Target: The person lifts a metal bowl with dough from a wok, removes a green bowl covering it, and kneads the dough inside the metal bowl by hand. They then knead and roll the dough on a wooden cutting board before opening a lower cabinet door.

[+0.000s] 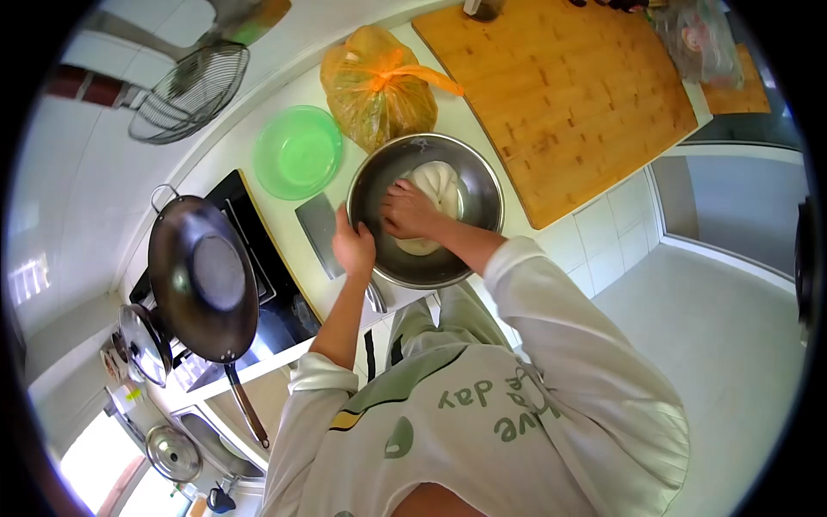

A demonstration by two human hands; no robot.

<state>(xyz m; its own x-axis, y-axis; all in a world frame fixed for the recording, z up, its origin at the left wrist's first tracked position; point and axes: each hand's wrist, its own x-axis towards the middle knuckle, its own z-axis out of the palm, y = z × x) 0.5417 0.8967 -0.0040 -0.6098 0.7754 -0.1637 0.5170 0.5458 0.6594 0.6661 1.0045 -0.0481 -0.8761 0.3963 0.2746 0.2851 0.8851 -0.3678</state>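
A steel bowl (pixel 478 185) stands on the pale counter, with white dough (pixel 439 185) inside it. My left hand (pixel 353 246) grips the bowl's rim on its left side, thumb and fingers pressed against the metal. Inside the bowl, my right hand (pixel 408 211) rests on the dough's left part with its fingers curled; the fingertips are partly hidden against the dough. A cleaver (pixel 319 233) lies flat just left of the bowl, its blade partly behind my left hand and its handle toward me.
Behind the bowl sits a tied orange bag (pixel 379 95), beside a green plastic basin (pixel 298 152). A wooden board (pixel 560 103) lies to the right. At left, a wok (pixel 202 276) is over the black stove (pixel 284 319); a wire strainer (pixel 189 93) hangs at upper left.
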